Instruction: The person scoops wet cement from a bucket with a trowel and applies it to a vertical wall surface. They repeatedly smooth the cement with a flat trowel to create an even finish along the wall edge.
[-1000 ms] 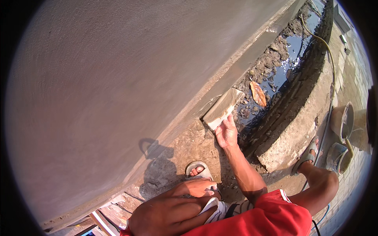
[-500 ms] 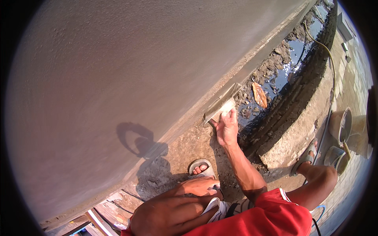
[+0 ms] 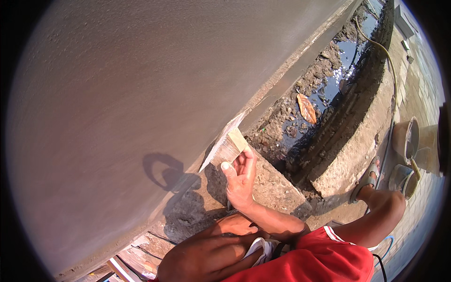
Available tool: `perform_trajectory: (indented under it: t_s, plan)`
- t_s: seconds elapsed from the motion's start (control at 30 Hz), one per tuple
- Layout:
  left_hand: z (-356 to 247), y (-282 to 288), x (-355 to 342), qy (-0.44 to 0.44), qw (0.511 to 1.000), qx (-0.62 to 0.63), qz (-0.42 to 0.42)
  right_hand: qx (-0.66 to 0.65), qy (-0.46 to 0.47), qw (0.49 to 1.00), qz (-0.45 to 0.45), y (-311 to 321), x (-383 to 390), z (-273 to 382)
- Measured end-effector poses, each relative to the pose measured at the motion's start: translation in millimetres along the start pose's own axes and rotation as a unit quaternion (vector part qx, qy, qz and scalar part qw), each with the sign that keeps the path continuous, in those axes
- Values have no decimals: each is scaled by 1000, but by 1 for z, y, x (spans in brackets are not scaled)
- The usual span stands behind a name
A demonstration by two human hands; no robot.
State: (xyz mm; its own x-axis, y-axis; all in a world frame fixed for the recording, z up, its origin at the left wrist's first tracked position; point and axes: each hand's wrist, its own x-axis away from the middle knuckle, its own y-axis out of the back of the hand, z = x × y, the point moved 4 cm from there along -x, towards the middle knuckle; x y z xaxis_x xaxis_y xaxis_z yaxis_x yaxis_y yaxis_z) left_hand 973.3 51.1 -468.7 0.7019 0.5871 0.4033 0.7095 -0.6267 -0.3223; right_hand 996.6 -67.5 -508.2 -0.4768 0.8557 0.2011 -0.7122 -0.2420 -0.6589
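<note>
My right hand (image 3: 242,185) is closed on a plastering float (image 3: 229,145), a thin flat plate with a pale block-like grip. The thumb lies on the near side of the grip and the fingers curl round its far side. The float stands tilted on edge, its plate against the lower edge of the grey plastered wall (image 3: 117,89). My left hand (image 3: 237,224) lies low over my bent left leg, partly covered by my right forearm, so its finger pose is unclear.
A rough ledge (image 3: 282,89) runs along the wall's foot. Beyond it lies a muddy ditch with dark water (image 3: 336,87) and a brown leaf (image 3: 307,109), bordered by a concrete kerb (image 3: 350,155). Buckets (image 3: 405,138) and a hose (image 3: 392,70) are on the right.
My right hand has drawn the float nearer and leftward along the wall's foot, turning its plate up on edge. My right forearm now covers part of my left hand.
</note>
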Motion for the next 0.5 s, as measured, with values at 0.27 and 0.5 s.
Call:
perform_trajectory:
  t_s: [0.27, 0.5]
  plan:
    - [51, 16, -43, 160, 979, -98, -82, -127, -31, 991, 14, 58, -9, 10]
    - [45, 11, -56, 113, 976, -120, -138, -160, -115, 977, -86, 167, -94, -47]
